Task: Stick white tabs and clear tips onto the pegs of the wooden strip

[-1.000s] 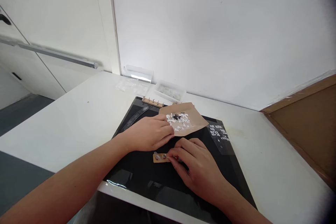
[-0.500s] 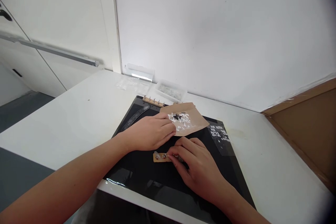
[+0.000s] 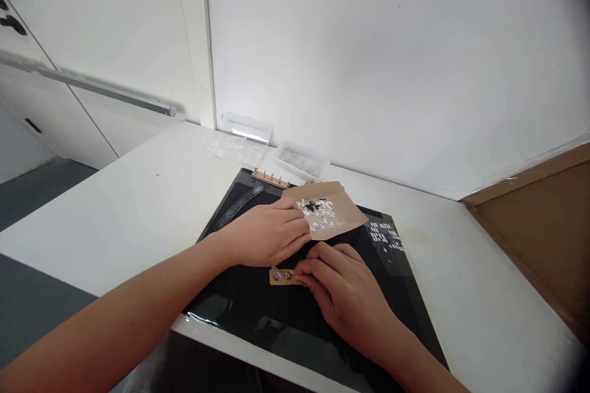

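Observation:
A black mat point(image 3: 239, 295) lies on a white table point(image 3: 138, 209). My left hand point(image 3: 265, 234) rests palm down on the mat, its fingertips touching the near edge of a brown paper sheet point(image 3: 343, 215) strewn with several small white and black bits. My right hand point(image 3: 341, 291) pinches the right end of a small tan strip point(image 3: 280, 277) with metal studs, lying flat on the mat. What the fingertips grip besides the strip is hidden.
A second studded tan strip point(image 3: 270, 178) lies at the mat's far edge, beside a dark curved band point(image 3: 239, 206). Clear plastic trays point(image 3: 299, 159) and small bags point(image 3: 228, 147) sit against the white wall. A brown board point(image 3: 539, 227) leans at right. A cabinet rail point(image 3: 92, 89) runs at left.
Both hands have stayed almost in place; my right fingers have shifted slightly over the strip's right end. The camera view has drifted a little.

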{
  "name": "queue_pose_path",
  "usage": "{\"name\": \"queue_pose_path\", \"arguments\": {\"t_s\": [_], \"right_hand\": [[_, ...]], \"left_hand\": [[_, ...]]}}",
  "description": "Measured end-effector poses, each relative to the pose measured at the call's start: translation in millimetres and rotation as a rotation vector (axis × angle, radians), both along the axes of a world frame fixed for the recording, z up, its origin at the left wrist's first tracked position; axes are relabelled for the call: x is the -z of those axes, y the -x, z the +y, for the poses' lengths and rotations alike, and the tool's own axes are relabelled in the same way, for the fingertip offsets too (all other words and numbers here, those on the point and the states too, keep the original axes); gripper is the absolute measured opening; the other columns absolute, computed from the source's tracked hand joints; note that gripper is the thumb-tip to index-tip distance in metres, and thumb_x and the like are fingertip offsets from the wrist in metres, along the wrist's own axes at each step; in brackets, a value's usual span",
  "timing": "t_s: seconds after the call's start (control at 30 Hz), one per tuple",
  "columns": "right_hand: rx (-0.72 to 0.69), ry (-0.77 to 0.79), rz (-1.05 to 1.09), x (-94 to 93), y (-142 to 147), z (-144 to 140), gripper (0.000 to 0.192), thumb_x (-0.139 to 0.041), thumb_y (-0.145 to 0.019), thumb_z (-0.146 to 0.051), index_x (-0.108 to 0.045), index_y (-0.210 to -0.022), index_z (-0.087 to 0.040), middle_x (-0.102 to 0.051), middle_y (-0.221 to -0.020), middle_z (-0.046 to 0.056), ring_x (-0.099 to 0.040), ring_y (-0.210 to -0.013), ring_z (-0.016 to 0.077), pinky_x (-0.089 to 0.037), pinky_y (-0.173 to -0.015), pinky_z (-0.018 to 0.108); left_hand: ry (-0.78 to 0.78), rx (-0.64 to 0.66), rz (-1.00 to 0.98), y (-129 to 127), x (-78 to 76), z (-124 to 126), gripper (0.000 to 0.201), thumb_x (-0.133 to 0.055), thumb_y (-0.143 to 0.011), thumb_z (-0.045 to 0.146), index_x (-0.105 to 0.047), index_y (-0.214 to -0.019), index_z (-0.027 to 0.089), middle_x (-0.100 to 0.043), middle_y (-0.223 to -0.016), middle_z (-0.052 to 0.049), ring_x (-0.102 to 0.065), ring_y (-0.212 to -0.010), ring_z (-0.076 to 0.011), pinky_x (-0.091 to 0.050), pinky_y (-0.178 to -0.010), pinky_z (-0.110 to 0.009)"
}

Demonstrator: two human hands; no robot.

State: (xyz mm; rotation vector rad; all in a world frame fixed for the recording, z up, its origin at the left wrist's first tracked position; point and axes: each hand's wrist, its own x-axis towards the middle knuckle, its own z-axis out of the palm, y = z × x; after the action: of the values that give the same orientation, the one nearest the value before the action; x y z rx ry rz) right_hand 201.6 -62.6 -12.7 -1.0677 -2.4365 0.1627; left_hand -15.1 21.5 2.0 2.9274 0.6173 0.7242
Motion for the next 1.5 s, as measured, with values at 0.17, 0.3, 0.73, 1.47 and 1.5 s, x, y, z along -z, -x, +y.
{"name": "queue_pose_path", "arguments": {"t_s": [0.17,0.3,0.73,1.47,1.5], "right_hand": [[0.010,-0.025,-0.006,-1.6,1.1,-1.6,0.018,-0.056,-0.108,-0.017,-0.069,-0.097,-0.022,-0.068,-0.089,0.001,-0.053,-0.075,0.0183,-0.032,-0.075,0.036],[0.010,-0.039,-0.030,-3.2,0.7,-3.0,0.018,-0.056,-0.108,-0.019,-0.070,-0.098,-0.023,-0.067,-0.088,0.001,-0.054,-0.075,0.0186,-0.032,-0.075,0.036],[-0.006,-0.065,-0.024,-8.1,0.1,-5.7,0.009,-0.064,-0.103,-0.020,-0.071,-0.099,-0.023,-0.066,-0.088,0.001,-0.055,-0.076,0.0171,-0.033,-0.074,0.037],[0.121,-0.089,0.109,5.3,9.8,-2.8,0.009,-0.070,-0.096,-0.020,-0.072,-0.088,-0.023,-0.067,-0.082,0.000,-0.058,-0.071,0.0152,-0.037,-0.072,0.033],[0.127,-0.096,0.105,5.5,10.7,-3.3,0.010,-0.070,-0.096,-0.020,-0.071,-0.087,-0.023,-0.066,-0.081,0.000,-0.058,-0.071,0.0151,-0.037,-0.072,0.034]], "left_hand": [[0.008,-0.004,0.010,-0.2,1.0,0.7,0.033,-0.040,-0.113,0.029,-0.067,-0.098,0.015,-0.073,-0.096,-0.009,-0.061,-0.101,-0.0267,-0.053,-0.098,-0.041],[0.026,-0.006,0.004,0.2,0.7,0.0,0.031,-0.042,-0.112,0.029,-0.067,-0.099,0.016,-0.073,-0.096,-0.009,-0.062,-0.102,-0.0264,-0.053,-0.099,-0.040],[0.062,-0.009,0.013,0.8,-1.3,-0.4,0.030,-0.043,-0.112,0.031,-0.067,-0.102,0.016,-0.071,-0.098,-0.009,-0.060,-0.103,-0.0265,-0.052,-0.098,-0.040],[0.078,-0.005,0.017,0.9,2.8,0.5,0.019,-0.051,-0.107,0.028,-0.067,-0.105,0.016,-0.072,-0.100,-0.010,-0.060,-0.108,-0.0280,-0.054,-0.097,-0.040],[0.077,-0.006,0.014,0.9,2.6,0.5,0.019,-0.052,-0.107,0.027,-0.067,-0.105,0.016,-0.072,-0.100,-0.010,-0.060,-0.108,-0.0280,-0.054,-0.096,-0.040]]}}
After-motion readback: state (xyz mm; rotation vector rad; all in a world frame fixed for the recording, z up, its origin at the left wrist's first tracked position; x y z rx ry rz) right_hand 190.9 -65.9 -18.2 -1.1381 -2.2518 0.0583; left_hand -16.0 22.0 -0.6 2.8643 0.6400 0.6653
